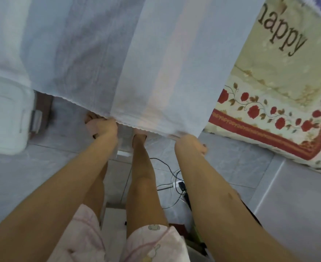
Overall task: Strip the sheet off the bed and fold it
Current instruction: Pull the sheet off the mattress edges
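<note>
The sheet [137, 63] is thin, white and half see-through, with darker bands showing where it lies doubled. I judge it very light, wholly limp and not at all fragile (it will billow rather than drop). It fills the view from 10 to 1 o'clock and runs out past the top edge, so where its far end rests cannot be told. Its near hem, a narrow scalloped border, crosses the middle of the view above the person's feet.

Both hands hold that hem. The left grip [106, 127], just left of centre, is curled over the border and pinches it. The right grip [191, 142], towards 4 o'clock of centre, sits at the hem's corner with the cloth draped over its knuckles. The thumb shows below, but the fingers are hidden, so I take it as pinching the corner without being able to see the closure plainly.

The bed [269, 103], under a rose-bordered quilt, lies at 3 o'clock, apart from the held hem. A white plastic box [4, 118] stands at 9 o'clock, and cables [172, 178] trail on the tiled floor [231, 163] towards 6.

Cloth this soft should be taken at the corners and along the hem, never mid-panel. Holding it taut between the two hands will keep the fold edges matched.
</note>
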`<state>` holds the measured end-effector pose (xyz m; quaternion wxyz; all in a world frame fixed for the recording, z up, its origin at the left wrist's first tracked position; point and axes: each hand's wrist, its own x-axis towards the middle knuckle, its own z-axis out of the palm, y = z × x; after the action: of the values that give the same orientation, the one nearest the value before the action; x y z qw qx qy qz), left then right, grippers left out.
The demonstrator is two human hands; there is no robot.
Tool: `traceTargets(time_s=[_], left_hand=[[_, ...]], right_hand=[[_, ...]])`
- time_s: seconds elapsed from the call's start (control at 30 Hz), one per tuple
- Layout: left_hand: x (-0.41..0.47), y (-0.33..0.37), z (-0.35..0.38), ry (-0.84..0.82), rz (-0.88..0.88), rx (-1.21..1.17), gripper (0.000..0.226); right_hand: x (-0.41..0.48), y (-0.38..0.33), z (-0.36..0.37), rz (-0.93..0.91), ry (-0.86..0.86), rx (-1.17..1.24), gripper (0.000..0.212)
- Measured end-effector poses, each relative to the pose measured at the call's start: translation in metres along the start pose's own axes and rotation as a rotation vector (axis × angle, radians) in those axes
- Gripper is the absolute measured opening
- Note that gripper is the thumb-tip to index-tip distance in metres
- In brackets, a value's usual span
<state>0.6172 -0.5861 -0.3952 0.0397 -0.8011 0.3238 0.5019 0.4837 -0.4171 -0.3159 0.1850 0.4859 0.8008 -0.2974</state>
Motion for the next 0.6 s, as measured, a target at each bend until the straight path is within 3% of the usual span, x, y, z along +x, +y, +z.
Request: traceTargets(time_s=[0.03, 0.07, 0.1, 0.17, 0.23, 0.27, 0.33, 0.4, 0.47, 0.6], left_hand=[[-0.005, 0.008, 0.000, 0.054, 0.002, 0.065, 0.045], [-0.021, 0.022, -0.004, 0.138, 0.034, 0.148, 0.052], [-0.036, 0.035, -0.007, 0.236, 0.183, 0.212, 0.058], [-0.062, 0.060, -0.018, 0.274, 0.658, 0.332, 0.065], [-0.056, 0.072, -0.029, 0.155, 1.012, 0.609, 0.068], [-0.042, 0.082, -0.032, 0.104, 1.102, 0.766, 0.069], [-0.016, 0.112, -0.036, 0.040, 1.121, 0.948, 0.071], [0.008, 0.143, -0.044, 0.044, 1.070, 1.027, 0.075], [0.034, 0.176, -0.058, 0.097, 0.997, 1.034, 0.079], [0.079, 0.249, -0.100, 0.197, 0.775, 0.930, 0.087]], right_hand=[[-0.003, -0.005, 0.003, -0.131, 0.136, 0.002, 0.014], [-0.011, -0.017, 0.012, -0.281, 0.285, -0.001, 0.028], [-0.023, -0.028, 0.021, -0.537, 0.309, -0.097, 0.039], [-0.042, -0.042, 0.040, -1.028, 0.091, -0.291, 0.051], [-0.055, -0.050, 0.059, -1.396, -0.199, -0.484, 0.053], [-0.059, -0.058, 0.071, -1.574, -0.306, -0.598, 0.053], [-0.067, -0.080, 0.095, -1.835, -0.480, -0.853, 0.053], [-0.076, -0.100, 0.115, -1.936, -0.597, -1.163, 0.056], [-0.080, -0.122, 0.131, -1.910, -0.595, -1.378, 0.062], [-0.103, -0.176, 0.178, -1.868, -0.528, -1.522, 0.076]])
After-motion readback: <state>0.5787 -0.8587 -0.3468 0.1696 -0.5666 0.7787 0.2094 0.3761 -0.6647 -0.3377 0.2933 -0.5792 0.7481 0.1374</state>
